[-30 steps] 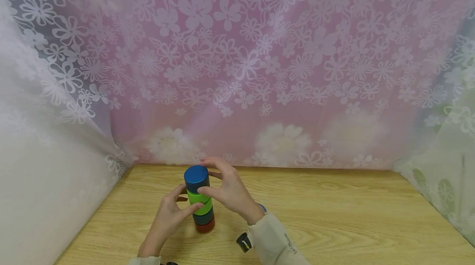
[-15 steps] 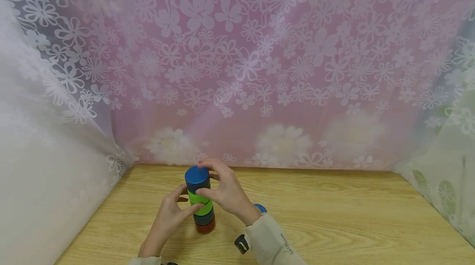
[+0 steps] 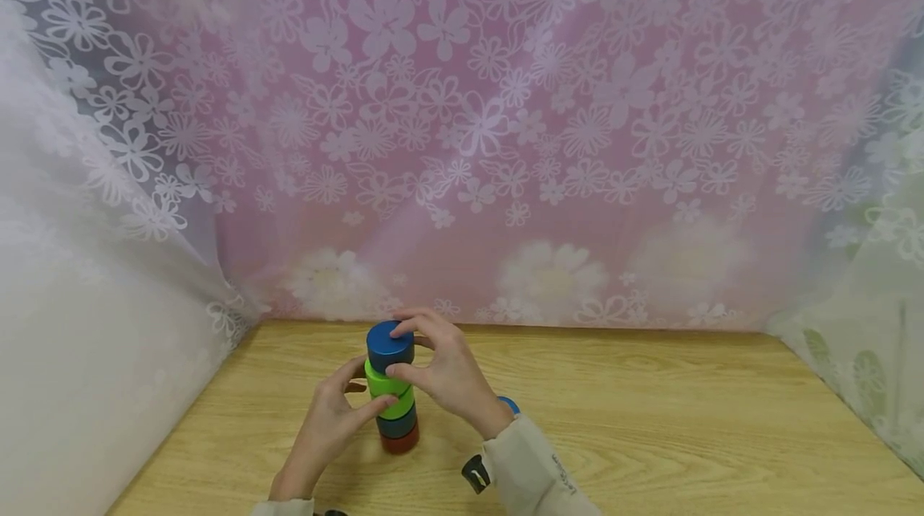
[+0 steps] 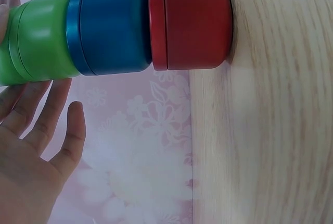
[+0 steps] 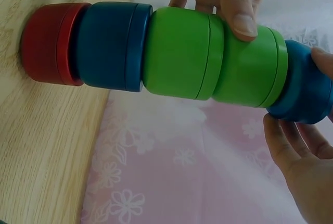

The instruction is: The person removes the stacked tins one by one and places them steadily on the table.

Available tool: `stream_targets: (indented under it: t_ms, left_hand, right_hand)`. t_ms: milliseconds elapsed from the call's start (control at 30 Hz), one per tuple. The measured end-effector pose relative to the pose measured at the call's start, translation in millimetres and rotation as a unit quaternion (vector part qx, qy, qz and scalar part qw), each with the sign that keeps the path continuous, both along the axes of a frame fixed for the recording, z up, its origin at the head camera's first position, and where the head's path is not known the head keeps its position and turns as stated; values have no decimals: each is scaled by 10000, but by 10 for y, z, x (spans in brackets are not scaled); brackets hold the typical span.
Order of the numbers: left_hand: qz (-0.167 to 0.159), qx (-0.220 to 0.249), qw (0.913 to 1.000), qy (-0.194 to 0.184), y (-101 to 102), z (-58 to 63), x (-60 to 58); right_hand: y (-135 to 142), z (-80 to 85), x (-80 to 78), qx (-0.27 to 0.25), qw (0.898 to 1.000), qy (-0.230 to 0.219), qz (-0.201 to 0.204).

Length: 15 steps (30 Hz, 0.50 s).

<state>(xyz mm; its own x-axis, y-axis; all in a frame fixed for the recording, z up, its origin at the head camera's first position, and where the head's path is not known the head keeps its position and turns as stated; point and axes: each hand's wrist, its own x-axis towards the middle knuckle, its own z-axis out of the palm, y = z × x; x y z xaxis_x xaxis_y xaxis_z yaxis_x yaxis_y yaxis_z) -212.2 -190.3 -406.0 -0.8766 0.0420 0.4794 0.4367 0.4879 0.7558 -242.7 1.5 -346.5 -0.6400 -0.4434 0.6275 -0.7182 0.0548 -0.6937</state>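
Several small round lidded tins stand in a column on the wooden table. At the bottom is a red tin (image 5: pixel 47 44), then a blue tin (image 5: pixel 106 44), a lower green tin (image 5: pixel 174 52) and an upper green tin (image 5: pixel 250 73). The top blue tin (image 3: pixel 390 346) sits off-centre to the right on the green below it in the head view. My left hand (image 3: pixel 321 428) grips the green tins between thumb and fingers, steadying the column's left side. With thumb and fingers, my right hand (image 3: pixel 451 375) holds the top blue tin, one fingertip over its lid.
Part of another blue round thing (image 3: pixel 509 404) shows behind my right wrist. A black clip-like piece (image 3: pixel 475 472) hangs by the right sleeve (image 3: pixel 534 468). Flowered pink cloth (image 3: pixel 462 179) closes off the table's (image 3: pixel 686 420) back edge, with white cloth at the left.
The top blue tin has shifted slightly right over the upper green tin, uncovering some of the green's left rim. My right hand moved with it; my left hand stayed put.
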Motion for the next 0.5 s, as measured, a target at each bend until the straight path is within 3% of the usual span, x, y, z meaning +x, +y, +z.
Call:
stream_targets:
  t_ms: [500]
  left_hand:
    - [104,-52,9998,149,19,-40,-6]
  right_hand:
    - [160,-12,-4,38,9997,150,-177]
